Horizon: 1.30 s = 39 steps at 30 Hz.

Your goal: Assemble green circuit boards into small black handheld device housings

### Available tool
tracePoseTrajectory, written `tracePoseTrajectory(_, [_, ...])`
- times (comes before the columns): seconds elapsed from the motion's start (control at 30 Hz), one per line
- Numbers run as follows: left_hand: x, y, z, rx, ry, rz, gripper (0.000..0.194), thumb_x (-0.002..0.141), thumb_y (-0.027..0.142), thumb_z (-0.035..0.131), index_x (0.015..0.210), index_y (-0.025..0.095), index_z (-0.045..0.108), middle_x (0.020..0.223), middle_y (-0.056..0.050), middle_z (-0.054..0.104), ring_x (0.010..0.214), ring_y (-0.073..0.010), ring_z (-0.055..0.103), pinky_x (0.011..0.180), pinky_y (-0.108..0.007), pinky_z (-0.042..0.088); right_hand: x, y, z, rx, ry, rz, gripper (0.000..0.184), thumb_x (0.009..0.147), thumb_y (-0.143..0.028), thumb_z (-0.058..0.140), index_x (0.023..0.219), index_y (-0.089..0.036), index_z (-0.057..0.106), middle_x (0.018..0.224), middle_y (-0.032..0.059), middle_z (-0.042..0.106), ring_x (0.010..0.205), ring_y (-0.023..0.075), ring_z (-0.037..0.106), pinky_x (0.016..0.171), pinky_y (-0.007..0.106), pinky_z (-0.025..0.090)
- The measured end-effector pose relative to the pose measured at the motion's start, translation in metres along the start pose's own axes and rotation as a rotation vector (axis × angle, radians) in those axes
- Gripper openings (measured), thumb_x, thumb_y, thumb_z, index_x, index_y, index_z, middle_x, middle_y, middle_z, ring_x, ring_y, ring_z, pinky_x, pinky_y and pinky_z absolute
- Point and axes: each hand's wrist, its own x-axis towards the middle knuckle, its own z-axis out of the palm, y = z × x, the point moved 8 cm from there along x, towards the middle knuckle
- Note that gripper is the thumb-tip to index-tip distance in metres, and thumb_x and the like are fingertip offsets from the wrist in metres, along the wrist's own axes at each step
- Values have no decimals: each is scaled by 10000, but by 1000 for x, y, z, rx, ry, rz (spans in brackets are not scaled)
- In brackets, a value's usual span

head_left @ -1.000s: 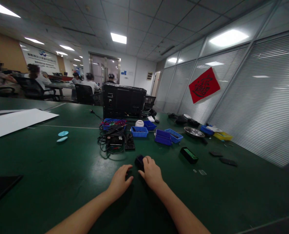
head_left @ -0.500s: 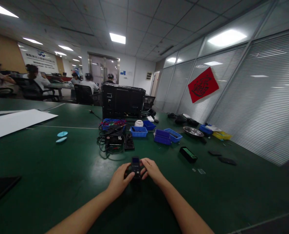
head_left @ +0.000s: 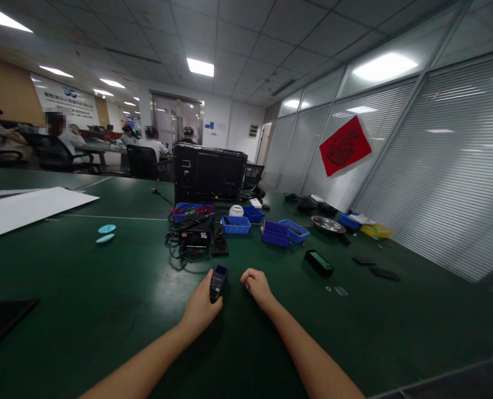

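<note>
My left hand [head_left: 200, 306] grips a small black handheld device with a little screen [head_left: 218, 281], holding it upright just above the green table [head_left: 84, 299]. My right hand [head_left: 257, 285] rests on the table a short way to the right of the device, with its fingers curled in and nothing visible in them.
Ahead lie a tangle of black cables with a small black box [head_left: 192, 238], several blue bins [head_left: 286, 231], a white ball [head_left: 236, 210], a black computer case [head_left: 209, 173], a metal bowl [head_left: 328, 224] and a black rectangular device [head_left: 319, 262]. People sit at far desks on the left.
A second ago both hands were on the device on the table. The left hand has since taken it alone and raised it upright, and the right hand has let go and moved aside.
</note>
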Motion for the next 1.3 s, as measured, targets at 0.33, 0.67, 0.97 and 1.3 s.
tracePoseTrajectory(0.33, [-6,6,-9,55,-19,-46,692,702,216,491,1339,89,251,1319,-130,425,1220,-225,381,1006,-351,285,6,0,-35,-69,195,-115,121,489,-148,291,444,-190,395,421,-41,343,448,103,358,501,214,297])
tracePoseTrajectory(0.67, [-22,-16,-43,138,32,-154,686,719,257,492,1341,109,244,1273,-133,471,1156,-236,444,952,-332,322,5,4,-39,-40,214,-94,103,496,-181,310,453,-196,402,398,-46,333,416,101,331,458,213,254])
tracePoseTrajectory(0.97, [-35,-58,-108,279,74,-316,704,739,314,469,1354,95,207,1327,-142,412,1182,-263,422,951,-321,332,8,10,-35,55,189,-38,77,489,-196,307,461,-200,379,374,-65,303,348,78,270,403,198,200])
tracePoseTrajectory(1.3, [-35,-114,-201,416,217,-485,679,747,364,459,1333,93,250,1231,-169,503,1093,-294,507,817,-348,421,11,19,-33,119,155,20,83,475,-189,320,481,-198,402,371,-74,290,326,68,248,367,191,166])
